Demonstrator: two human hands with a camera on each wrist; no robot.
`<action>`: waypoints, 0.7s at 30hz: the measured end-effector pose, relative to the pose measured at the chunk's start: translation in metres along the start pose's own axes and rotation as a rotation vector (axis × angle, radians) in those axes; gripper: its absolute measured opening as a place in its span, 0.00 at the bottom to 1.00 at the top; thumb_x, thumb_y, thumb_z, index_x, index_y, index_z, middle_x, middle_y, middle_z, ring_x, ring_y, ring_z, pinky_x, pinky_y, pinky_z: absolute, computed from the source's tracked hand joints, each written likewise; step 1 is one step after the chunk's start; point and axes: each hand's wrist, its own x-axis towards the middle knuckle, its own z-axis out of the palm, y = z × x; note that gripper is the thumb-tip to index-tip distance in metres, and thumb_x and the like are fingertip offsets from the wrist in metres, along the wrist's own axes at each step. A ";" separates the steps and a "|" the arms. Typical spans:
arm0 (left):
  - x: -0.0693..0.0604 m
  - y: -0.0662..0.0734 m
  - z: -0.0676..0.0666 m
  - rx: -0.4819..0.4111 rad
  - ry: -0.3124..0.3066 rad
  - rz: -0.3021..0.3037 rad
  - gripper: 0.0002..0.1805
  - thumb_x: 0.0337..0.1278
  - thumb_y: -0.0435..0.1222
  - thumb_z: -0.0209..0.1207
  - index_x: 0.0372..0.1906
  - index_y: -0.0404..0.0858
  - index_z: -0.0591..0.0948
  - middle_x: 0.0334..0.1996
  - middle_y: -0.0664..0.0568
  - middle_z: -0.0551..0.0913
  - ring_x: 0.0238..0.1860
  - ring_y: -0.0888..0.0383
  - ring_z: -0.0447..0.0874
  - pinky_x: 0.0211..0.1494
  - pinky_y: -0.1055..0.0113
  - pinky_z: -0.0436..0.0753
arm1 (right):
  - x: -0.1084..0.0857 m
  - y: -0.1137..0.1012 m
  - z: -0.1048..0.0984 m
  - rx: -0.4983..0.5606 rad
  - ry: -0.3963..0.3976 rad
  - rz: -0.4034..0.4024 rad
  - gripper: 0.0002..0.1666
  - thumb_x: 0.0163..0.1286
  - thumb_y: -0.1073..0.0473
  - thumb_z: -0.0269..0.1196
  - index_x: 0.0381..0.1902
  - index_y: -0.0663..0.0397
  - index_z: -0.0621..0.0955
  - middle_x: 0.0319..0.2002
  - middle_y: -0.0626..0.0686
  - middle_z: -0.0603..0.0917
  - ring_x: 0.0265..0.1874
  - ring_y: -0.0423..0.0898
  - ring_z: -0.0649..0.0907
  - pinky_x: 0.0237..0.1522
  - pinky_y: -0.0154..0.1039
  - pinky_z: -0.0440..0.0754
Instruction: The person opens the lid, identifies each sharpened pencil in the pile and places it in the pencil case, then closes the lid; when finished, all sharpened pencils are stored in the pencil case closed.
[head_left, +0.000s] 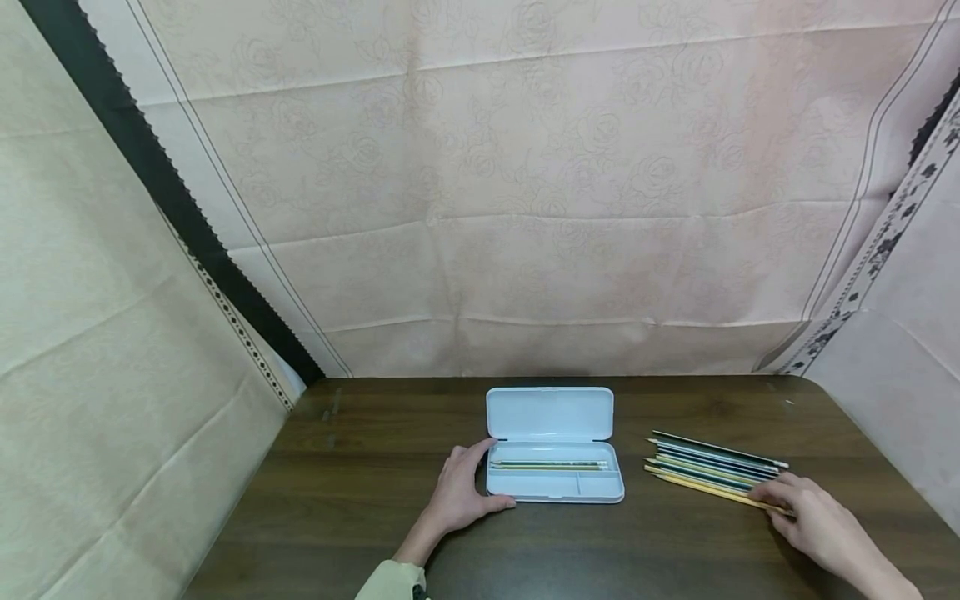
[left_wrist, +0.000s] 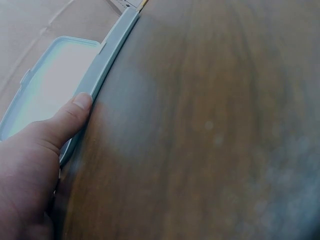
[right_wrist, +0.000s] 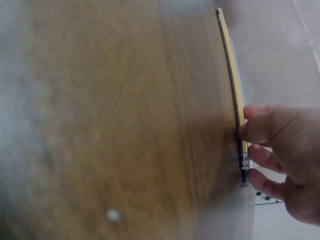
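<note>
Head view from high, forward and down; wrist views low, close, along the tabletop (head_left: 570,546) common to all.

At bottom centre-left of the head view, a pale green sleeve (head_left: 386,581) is ending below the bare left hand (head_left: 461,490), a small dark patch (head_left: 419,592) showing near its edge; at lower right, the right hand (head_left: 817,518) is also showing bare.

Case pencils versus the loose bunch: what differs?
The case holds few pencils; the loose bunch on the table, more. In the head view, case pencils run straight across; the bunch slants. The right hand touches the bunch, not the case pencils. Both lie side by side.
</note>
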 end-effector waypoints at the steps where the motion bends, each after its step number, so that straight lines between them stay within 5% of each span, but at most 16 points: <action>1: 0.000 0.000 0.000 0.001 0.000 0.002 0.52 0.40 0.61 0.75 0.71 0.45 0.70 0.59 0.53 0.77 0.49 0.55 0.68 0.49 0.56 0.71 | 0.000 0.000 0.000 0.003 -0.007 0.003 0.27 0.35 0.74 0.77 0.31 0.39 0.85 0.31 0.32 0.75 0.29 0.31 0.73 0.26 0.39 0.74; 21: 0.000 0.001 -0.001 0.006 0.009 0.021 0.52 0.40 0.61 0.75 0.71 0.44 0.70 0.60 0.52 0.78 0.49 0.55 0.68 0.48 0.56 0.71 | 0.003 -0.003 -0.003 0.015 -0.111 0.031 0.27 0.39 0.77 0.76 0.32 0.41 0.83 0.30 0.34 0.73 0.27 0.32 0.72 0.25 0.37 0.72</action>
